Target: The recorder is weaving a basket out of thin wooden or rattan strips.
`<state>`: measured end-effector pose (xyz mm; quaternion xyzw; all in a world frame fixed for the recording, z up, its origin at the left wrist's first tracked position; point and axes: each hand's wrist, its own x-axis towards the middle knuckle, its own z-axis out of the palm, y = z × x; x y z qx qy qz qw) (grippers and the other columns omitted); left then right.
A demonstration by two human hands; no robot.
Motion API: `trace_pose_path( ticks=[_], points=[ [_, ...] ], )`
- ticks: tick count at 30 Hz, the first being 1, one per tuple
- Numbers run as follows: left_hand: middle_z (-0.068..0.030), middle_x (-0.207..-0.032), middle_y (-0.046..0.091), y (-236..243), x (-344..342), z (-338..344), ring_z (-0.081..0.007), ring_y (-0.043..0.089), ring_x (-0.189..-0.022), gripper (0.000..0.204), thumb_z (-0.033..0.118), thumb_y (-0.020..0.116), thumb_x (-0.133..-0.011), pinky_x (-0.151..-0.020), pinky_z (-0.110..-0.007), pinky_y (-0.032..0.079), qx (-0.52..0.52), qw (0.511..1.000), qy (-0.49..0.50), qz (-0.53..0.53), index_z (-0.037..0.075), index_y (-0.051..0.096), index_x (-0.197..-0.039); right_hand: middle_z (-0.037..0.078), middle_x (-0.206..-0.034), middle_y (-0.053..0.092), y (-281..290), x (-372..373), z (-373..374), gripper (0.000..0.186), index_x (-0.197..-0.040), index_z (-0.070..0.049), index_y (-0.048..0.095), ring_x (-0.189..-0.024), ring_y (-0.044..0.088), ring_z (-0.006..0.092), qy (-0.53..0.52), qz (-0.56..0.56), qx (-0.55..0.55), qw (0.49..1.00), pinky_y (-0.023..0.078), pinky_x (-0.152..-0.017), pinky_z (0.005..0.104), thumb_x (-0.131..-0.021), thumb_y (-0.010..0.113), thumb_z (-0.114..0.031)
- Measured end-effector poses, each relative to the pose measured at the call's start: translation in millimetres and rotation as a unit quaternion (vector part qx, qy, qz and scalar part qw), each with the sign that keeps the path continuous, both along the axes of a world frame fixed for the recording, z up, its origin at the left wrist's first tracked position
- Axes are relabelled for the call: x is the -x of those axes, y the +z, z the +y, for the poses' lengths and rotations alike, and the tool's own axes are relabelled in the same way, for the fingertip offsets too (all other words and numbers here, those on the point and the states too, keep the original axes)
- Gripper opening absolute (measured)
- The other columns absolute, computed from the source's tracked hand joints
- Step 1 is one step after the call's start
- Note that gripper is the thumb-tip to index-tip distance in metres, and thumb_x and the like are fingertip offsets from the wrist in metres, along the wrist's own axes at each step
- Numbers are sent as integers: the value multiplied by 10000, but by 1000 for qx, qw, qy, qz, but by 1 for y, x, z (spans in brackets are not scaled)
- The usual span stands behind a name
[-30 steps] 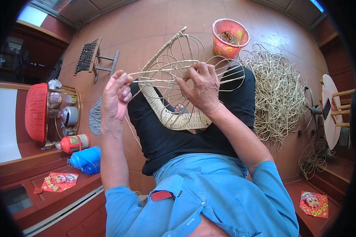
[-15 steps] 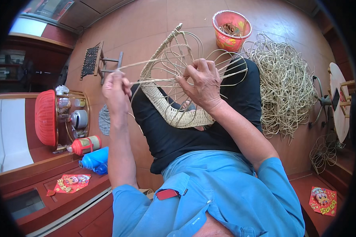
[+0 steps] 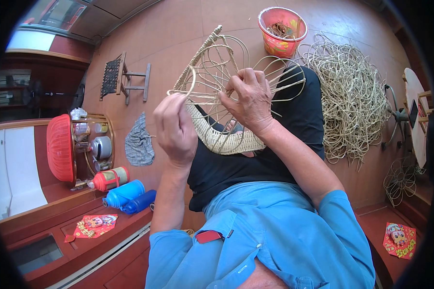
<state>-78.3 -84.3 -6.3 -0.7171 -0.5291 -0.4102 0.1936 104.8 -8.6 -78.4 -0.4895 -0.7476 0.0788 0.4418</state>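
Note:
A wire frame with looped spokes [image 3: 287,79] rests across my lap, its curved band of pale woven cord [image 3: 217,140] partly covered. At the left of the frame, my left hand [image 3: 175,126] is closed in a pinch on a strand of pale cord [image 3: 194,82], which arches up over its fingers. My right hand [image 3: 250,98] pinches the frame near its middle; whether cord or wire lies between its fingertips is too fine to tell. Dark trousers [image 3: 299,118] show beneath the work.
A big heap of loose cord [image 3: 349,101] lies on the floor to the right. Beyond the frame stands a red bucket [image 3: 282,36] with cord inside. To the left are a small stool [image 3: 125,79], a grey cloth [image 3: 140,142], flasks [image 3: 123,194] and a red domed cover [image 3: 60,148].
My left hand has come in from the left toward the frame, and the strand that was pulled straight now bends in a loop. My right hand stays nearly in place.

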Motion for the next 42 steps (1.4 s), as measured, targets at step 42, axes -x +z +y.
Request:
trace_pose_path(
  ticks=[42],
  points=[
    [-58,-1001,710,-20,41,41,-290,651,-976,121,108,721,-929,-896,-471,495,183,962,-106,174,103,689,-1045,59,-1105,616,1,-5,-2,205,-922,-149,728,-1092,606,286,12,-17,-15,1000,530,-926,441,-863,877,-276]
  ],
)
